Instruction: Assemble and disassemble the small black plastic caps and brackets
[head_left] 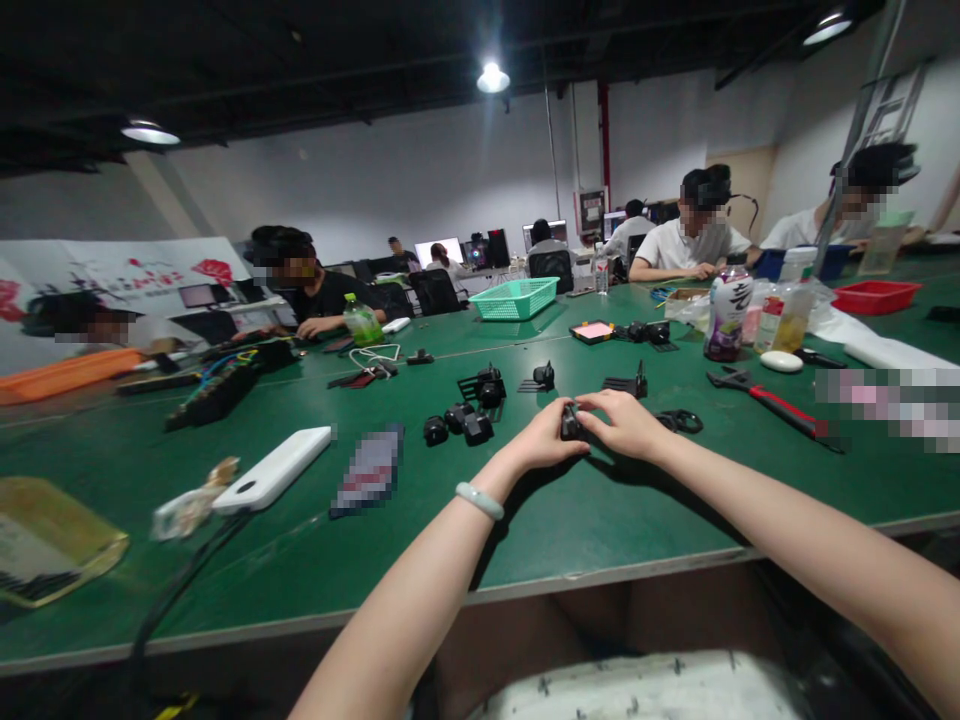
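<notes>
Near the middle of the green table (pixel 525 530), my left hand (pixel 546 438) and my right hand (pixel 626 428) meet around a small black part (pixel 571 424). The fingers of both are closed on it and cover much of it, so its exact kind is unclear. Just beyond, a black slotted bracket (pixel 628 384) stands behind my right hand, with a smaller black piece (pixel 541 376) and another slotted bracket (pixel 486 388) further left. Several rounded black parts (pixel 466 424) lie left of my left hand. A black looped item (pixel 681 421) rests beside my right hand.
Red-handled pliers (pixel 787 408), a drink bottle (pixel 727 312) and a white oval object (pixel 781 362) are to the right. On the left are a phone-like item (pixel 370 470) and a white power bank (pixel 277 468) with a cable. A green basket (pixel 517 300) and co-workers are beyond.
</notes>
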